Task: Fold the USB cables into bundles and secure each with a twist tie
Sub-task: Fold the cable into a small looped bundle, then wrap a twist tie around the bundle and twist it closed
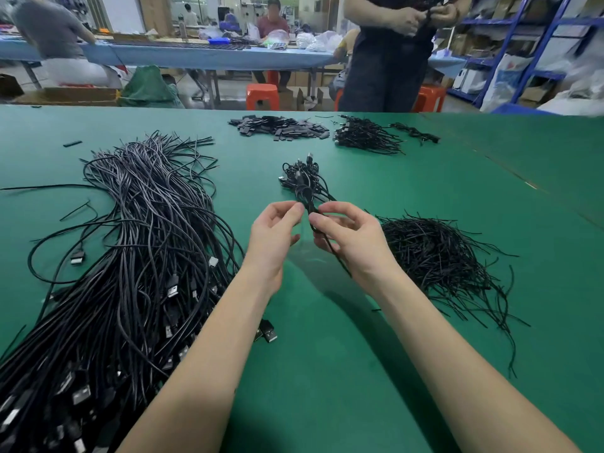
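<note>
A folded black USB cable bundle (309, 199) is held above the green table (327, 371) at the centre. My right hand (346, 238) grips its lower part, with the cable running down through the palm. My left hand (273, 233) has its fingers curled, fingertips touching the bundle's left side. A large heap of loose black USB cables (130, 256) lies to the left. A pile of thin black twist ties (438, 259) lies to the right of my right hand. A small pile of tied bundles (300, 178) lies just beyond my hands.
Farther back lie a heap of small black flat pieces (277, 125) and more tied cables (366, 135). A person (389, 50) stands at the table's far edge, handling a cable. Orange stools (263, 96), other worktables and blue shelving (523, 44) fill the background.
</note>
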Tool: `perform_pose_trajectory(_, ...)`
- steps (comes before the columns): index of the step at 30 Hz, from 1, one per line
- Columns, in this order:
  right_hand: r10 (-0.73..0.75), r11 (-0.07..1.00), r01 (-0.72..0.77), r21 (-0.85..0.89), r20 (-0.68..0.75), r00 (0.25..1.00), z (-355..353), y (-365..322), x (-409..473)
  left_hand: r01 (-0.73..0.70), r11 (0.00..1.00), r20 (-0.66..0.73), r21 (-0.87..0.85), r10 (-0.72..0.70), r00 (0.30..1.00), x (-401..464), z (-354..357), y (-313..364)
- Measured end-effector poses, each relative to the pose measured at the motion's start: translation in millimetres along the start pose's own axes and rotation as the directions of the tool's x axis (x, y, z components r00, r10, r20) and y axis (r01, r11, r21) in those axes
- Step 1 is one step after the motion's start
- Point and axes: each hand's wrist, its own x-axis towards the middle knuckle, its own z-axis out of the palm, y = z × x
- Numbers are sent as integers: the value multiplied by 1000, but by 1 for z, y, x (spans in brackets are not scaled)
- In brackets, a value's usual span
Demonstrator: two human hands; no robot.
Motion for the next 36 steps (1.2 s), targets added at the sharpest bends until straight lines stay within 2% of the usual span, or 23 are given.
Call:
perform_pose_trajectory(3,-141,961,119,-249,-75,987,-7,1,11,71,990,-113,121,-58,992,5,-4,-4)
perform_pose_trajectory(5,-227,877,169,-449,-79,971,-5,1,30,116,982,-131,151,-96,987,6,-5,-6)
perform_pose_trajectory(7,-289,777,202,-596,-53,956,5,0,55,121,969,-113,214,-98,989,6,-5,-8)
perform_pose_trajectory(11,-334,598,261,-758,60,941,32,0,105,90,936,-73,339,-69,995,4,-3,-11)
perform_pose_trajectory(17,-304,484,233,-843,88,949,64,-4,134,89,914,-51,395,-74,996,4,-6,-13)
perform_pose_trajectory(20,-233,433,193,-881,98,968,72,-15,139,79,914,-34,398,-71,997,5,-6,-14)
perform_pose_trajectory(26,-371,346,257,-902,120,921,86,-47,155,68,905,-24,421,-65,998,4,-6,-14)
perform_pose_trajectory(29,-339,283,275,-919,173,925,95,-44,163,71,902,-30,425,-64,997,4,-6,-14)
perform_pose_trajectory(32,-272,142,281,-949,236,933,101,-34,168,70,901,-23,429,-66,998,4,-6,-14)
perform_pose_trajectory(34,-151,39,294,-955,285,946,101,-25,168,71,899,-22,432,-68,997,4,-6,-15)
perform_pose_trajectory(36,-65,-57,271,-961,274,959,95,-10,168,64,895,-21,442,-61,998,4,-6,-16)
